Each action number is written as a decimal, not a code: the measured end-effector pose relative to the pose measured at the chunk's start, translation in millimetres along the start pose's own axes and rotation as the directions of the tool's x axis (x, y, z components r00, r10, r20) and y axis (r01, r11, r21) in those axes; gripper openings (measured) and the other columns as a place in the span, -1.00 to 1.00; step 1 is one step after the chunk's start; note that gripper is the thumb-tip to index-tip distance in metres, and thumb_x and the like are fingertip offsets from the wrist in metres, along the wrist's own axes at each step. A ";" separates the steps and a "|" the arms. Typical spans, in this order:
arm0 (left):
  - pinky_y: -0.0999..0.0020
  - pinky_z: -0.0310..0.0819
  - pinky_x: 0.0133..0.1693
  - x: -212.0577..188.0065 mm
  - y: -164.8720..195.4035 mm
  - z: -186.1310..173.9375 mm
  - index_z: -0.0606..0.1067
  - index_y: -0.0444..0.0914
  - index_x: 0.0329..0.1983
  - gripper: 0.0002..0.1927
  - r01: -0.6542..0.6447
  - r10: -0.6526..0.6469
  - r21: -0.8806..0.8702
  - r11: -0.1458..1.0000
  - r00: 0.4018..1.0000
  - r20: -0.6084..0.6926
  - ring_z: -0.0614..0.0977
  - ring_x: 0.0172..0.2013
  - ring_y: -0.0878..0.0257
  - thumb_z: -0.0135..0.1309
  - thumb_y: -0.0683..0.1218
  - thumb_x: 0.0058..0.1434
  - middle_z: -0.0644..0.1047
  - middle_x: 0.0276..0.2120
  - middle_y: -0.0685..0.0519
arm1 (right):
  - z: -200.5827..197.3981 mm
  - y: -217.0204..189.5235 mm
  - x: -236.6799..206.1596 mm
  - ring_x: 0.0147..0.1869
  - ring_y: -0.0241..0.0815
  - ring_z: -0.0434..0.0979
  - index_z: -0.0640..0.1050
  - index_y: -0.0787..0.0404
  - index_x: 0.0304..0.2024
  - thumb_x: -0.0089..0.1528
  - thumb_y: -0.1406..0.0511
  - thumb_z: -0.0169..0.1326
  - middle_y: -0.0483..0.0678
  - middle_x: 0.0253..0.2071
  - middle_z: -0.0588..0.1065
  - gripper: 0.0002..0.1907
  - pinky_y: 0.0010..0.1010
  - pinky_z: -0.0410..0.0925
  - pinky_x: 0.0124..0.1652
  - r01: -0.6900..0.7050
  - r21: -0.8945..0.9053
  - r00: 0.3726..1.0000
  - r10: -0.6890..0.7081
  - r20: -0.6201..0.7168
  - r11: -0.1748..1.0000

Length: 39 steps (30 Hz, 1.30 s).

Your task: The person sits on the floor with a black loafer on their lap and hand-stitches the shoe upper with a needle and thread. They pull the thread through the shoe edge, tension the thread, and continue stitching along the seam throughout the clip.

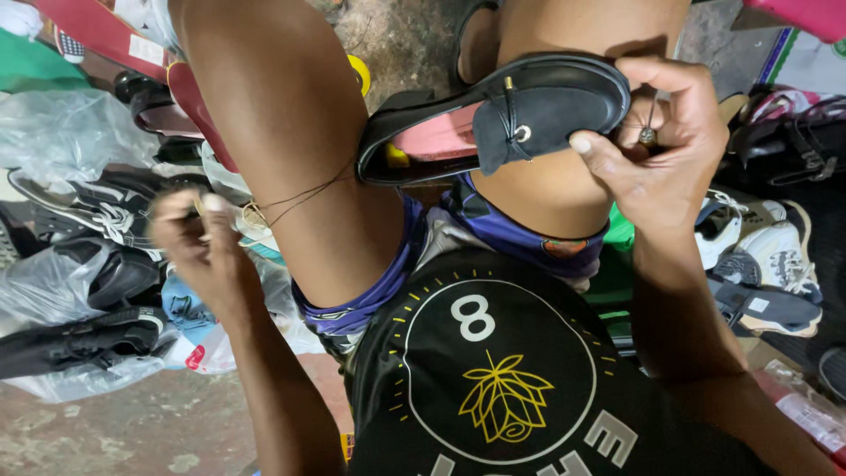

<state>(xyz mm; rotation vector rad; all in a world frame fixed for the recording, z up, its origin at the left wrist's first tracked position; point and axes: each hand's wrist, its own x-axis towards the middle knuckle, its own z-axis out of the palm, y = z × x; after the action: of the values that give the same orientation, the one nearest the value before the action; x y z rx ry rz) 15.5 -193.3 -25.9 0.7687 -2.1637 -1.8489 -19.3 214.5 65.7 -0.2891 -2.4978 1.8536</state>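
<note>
Black shoe (529,110) lies crosswise, toe toward right hand (656,145) gripping it.

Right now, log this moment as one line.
right hand: grips black loafer toe | left hand: pulls thread taut | loafer: lying across thighs | surroundings: bagged shoes left, sneakers right
</note>
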 end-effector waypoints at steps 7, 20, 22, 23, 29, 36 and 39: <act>0.15 0.50 0.00 -20.7 101.8 50.1 0.50 -0.25 0.00 -0.79 -0.709 0.481 0.247 0.661 0.652 0.586 0.62 0.00 0.06 0.00 -0.16 0.33 0.57 0.00 -0.03 | -0.9 8.6 -4.4 -0.40 -0.57 0.27 0.41 0.35 0.15 0.18 0.50 0.41 -0.14 -0.15 0.50 -0.44 -0.77 0.15 -0.39 -0.008 -0.003 0.999 0.008 -0.031 1.000; 0.18 0.50 -0.28 -23.1 93.4 49.3 0.59 -0.17 -0.10 -0.67 -0.747 0.448 0.509 0.429 0.665 0.598 0.62 -0.32 0.03 0.39 0.07 0.22 0.55 -0.31 0.01 | 2.6 -5.1 8.3 -0.37 -0.56 0.25 0.40 0.32 0.07 0.14 0.49 0.36 -0.16 -0.20 0.46 -0.48 -0.73 0.14 -0.37 0.017 0.014 1.000 -0.017 -0.005 1.000; 0.33 0.50 -0.19 -24.7 65.1 16.9 0.50 -0.26 -0.13 -0.80 -0.688 0.453 0.379 0.619 0.707 0.543 0.59 -0.30 0.16 0.29 -0.08 0.44 0.54 -0.34 0.02 | 1.8 -0.9 6.5 -0.38 -0.56 0.28 0.40 0.32 0.07 0.14 0.49 0.35 -0.14 -0.19 0.48 -0.48 -0.74 0.15 -0.37 0.013 0.045 1.000 -0.012 -0.017 0.999; 0.42 0.40 -0.30 -27.3 48.0 4.3 0.48 -0.28 -0.21 -0.81 -0.510 0.336 0.359 0.782 0.829 0.446 0.48 -0.40 0.28 0.25 -0.11 0.44 0.47 -0.40 0.08 | 1.1 1.5 4.4 -0.36 -0.55 0.28 0.41 0.34 0.11 0.20 0.50 0.36 -0.13 -0.19 0.47 -0.50 -0.74 0.15 -0.34 0.013 0.047 1.000 -0.012 -0.019 0.999; 0.50 0.13 -0.37 -34.1 -36.3 -34.8 0.47 -0.33 -0.27 -0.79 0.043 -0.110 0.323 0.946 0.975 0.191 0.26 -0.43 0.44 0.18 -0.12 0.43 0.35 -0.39 0.19 | -5.0 13.5 0.9 -0.36 -0.55 0.32 0.40 0.36 0.15 0.20 0.53 0.40 -0.06 -0.02 0.52 -0.44 -0.75 0.19 -0.35 0.041 0.056 0.999 -0.041 0.011 0.998; 0.53 0.30 -0.25 -27.6 9.7 -11.3 0.44 -0.31 0.08 -0.84 -0.246 0.257 0.239 0.939 0.966 -0.014 0.40 -0.29 0.41 0.08 -0.12 0.59 0.42 -0.01 0.10 | 1.0 15.5 -2.7 -0.39 -0.57 0.30 0.41 0.36 0.16 0.26 0.53 0.41 -0.14 -0.20 0.50 -0.48 -0.78 0.16 -0.38 0.079 0.049 0.996 -0.080 0.031 0.996; 0.51 0.51 -0.24 -34.2 56.9 20.8 0.49 -0.22 0.00 -0.86 -0.421 0.399 0.428 0.799 0.905 0.146 0.60 -0.23 0.32 0.23 -0.11 0.56 0.59 -0.03 0.05 | 7.1 11.3 -7.8 -0.37 -0.56 0.28 0.43 0.35 0.16 0.23 0.51 0.41 -0.16 -0.22 0.46 -0.47 -0.77 0.16 -0.36 0.060 -0.018 0.998 -0.060 -0.009 0.998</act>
<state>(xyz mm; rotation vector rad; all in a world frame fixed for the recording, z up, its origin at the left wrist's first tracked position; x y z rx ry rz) 20.0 -153.4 30.9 0.2746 -2.5745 -1.1737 -11.0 209.7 53.5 -0.2201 -2.4890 1.8044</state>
